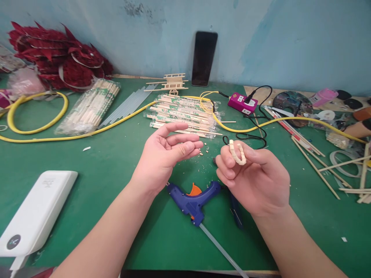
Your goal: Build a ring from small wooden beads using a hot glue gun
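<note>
Between the thumb and fingers of my right hand point(257, 181) is a small curved piece point(240, 160), pale and made of short wooden segments joined in a U-shaped bend. My left hand point(171, 150) hovers to its left with the fingers stretched out and nothing in them. A blue hot glue gun point(193, 204) with an orange trigger lies on the table below and between my hands, a clear glue stick point(218, 245) running out of its back. Tiny wood bits point(206, 151) are scattered beyond my fingertips. Dark-handled pliers or cutters point(236, 212) lie partly hidden under my right hand.
Packs of wrapped chopsticks point(182, 112) and a small wooden cart model point(174, 83) stand ahead. A yellow hose point(124, 122) crosses the green table point(110, 154). A purple power socket point(242, 103), a phone point(204, 58), a white power bank point(40, 208), loose sticks point(315, 166) and another person's arm point(357, 129) surround the workspace.
</note>
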Demonstrator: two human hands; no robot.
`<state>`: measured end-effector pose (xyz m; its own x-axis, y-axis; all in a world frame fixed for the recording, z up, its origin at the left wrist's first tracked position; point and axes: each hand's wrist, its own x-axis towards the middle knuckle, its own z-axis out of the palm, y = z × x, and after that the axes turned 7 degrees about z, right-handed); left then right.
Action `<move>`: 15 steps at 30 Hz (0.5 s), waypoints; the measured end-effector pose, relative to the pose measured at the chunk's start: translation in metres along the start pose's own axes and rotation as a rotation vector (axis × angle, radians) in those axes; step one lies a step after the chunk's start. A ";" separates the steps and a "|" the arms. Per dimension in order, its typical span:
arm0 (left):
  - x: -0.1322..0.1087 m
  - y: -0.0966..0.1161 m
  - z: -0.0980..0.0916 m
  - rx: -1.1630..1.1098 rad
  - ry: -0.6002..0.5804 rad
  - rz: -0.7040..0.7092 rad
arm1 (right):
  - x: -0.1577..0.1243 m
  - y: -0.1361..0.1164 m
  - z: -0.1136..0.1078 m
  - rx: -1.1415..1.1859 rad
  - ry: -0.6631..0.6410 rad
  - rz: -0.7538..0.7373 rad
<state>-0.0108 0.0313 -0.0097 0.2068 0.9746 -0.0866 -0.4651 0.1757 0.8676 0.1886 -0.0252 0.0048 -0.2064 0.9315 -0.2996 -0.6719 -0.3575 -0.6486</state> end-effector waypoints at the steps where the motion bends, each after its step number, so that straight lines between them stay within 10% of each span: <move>1: 0.000 0.000 0.000 0.007 0.013 0.003 | 0.000 0.000 0.000 -0.002 0.001 0.001; 15: -0.008 -0.001 0.009 0.079 -0.113 0.026 | 0.002 0.006 -0.001 -0.092 0.002 -0.093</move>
<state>-0.0047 0.0219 -0.0055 0.2933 0.9559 -0.0119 -0.4032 0.1350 0.9051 0.1849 -0.0258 -0.0009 -0.1446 0.9609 -0.2361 -0.6200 -0.2739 -0.7352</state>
